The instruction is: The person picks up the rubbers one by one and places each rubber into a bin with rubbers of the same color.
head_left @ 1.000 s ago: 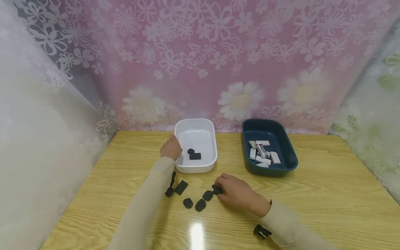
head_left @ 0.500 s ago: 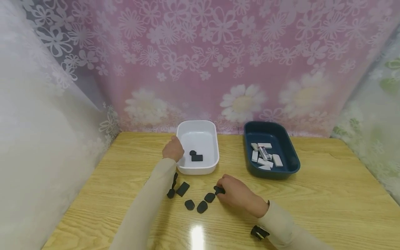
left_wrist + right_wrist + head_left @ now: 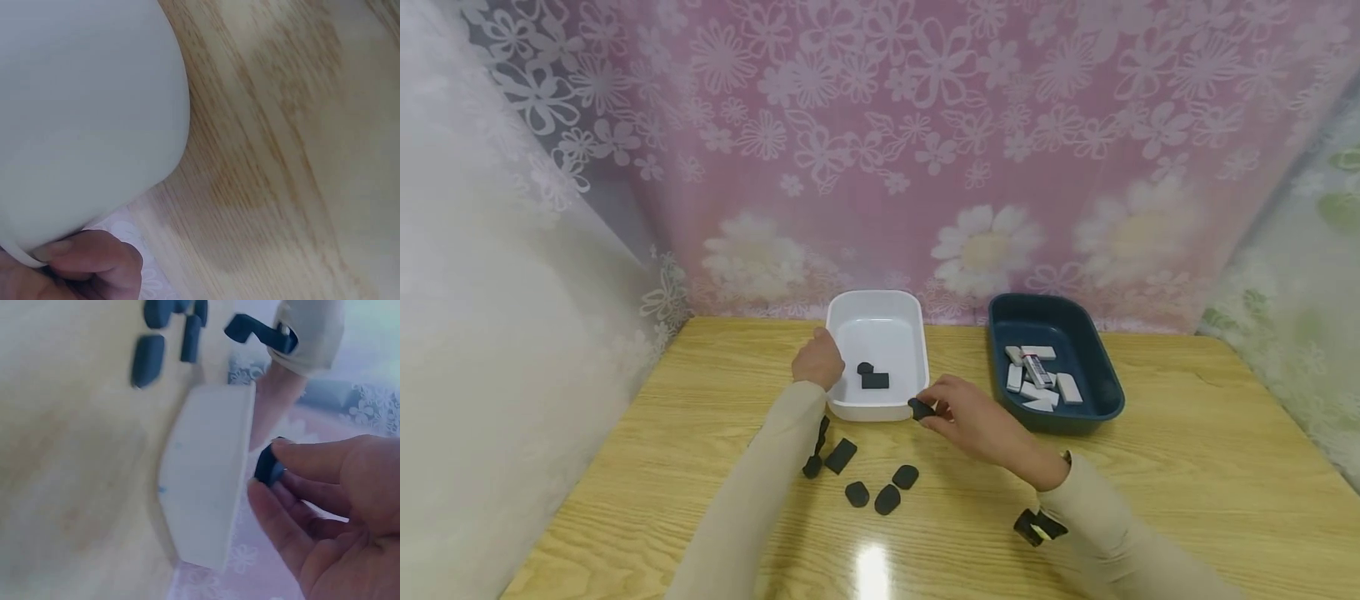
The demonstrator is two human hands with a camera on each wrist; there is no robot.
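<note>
My right hand pinches a small black piece just above the table, at the front right corner of the white tray. In the right wrist view the black piece sits between thumb and fingertips beside the white tray. My left hand grips the tray's left rim; in the left wrist view its fingers curl over the tray's edge. Two black pieces lie inside the tray. Several black pieces lie on the table in front of it.
A dark blue tray with several white pieces stands to the right of the white one. A flowered pink curtain hangs behind the wooden table. A black strap clip shows at my right wrist.
My right hand has lifted one black piece off the table and carried it back toward the white tray's front right corner. The left hand has stayed on the tray's rim.
</note>
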